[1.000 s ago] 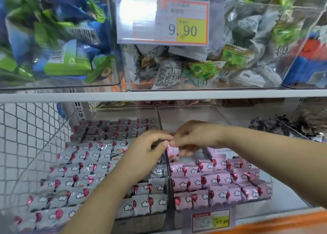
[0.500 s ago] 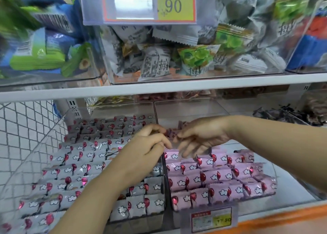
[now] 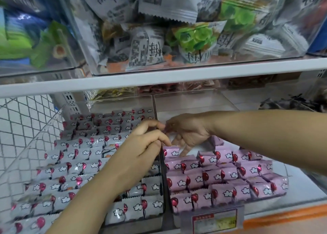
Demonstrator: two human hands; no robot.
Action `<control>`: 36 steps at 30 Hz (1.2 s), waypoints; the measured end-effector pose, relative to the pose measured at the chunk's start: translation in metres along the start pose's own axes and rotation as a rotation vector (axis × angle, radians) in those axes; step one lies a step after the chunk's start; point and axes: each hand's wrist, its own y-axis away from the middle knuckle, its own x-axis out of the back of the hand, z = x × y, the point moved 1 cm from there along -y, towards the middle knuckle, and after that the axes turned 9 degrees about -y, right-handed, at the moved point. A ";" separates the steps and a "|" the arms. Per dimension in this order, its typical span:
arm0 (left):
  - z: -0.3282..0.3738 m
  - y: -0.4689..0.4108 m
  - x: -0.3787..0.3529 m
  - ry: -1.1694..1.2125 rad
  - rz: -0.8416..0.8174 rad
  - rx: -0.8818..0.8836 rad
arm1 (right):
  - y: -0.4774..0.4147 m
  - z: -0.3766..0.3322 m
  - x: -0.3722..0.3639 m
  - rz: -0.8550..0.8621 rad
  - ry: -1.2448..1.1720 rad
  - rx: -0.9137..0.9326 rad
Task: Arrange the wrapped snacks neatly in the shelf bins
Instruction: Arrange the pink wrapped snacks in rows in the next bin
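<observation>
- Judged best: lower the small pink wrapped snack (image 3: 170, 129) flat into the gap behind the pink rows, squared with its neighbours
- Right hand (image 3: 190, 134), centre frame, seems to pinch that snack between thumb and forefinger, other fingers splayed downward
- Left hand (image 3: 145, 145) is curled narrow at the clear plastic divider wall (image 3: 161, 163); whether it grips anything, I cannot tell
- Pink balloon-print wrapped snacks (image 3: 221, 177) lie in rows lower right, grey balloon-print wrapped snacks (image 3: 74, 156) lower left
</observation>
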 end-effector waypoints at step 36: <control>0.005 -0.001 0.003 -0.058 0.003 0.030 | 0.103 0.017 -0.021 0.270 0.717 0.470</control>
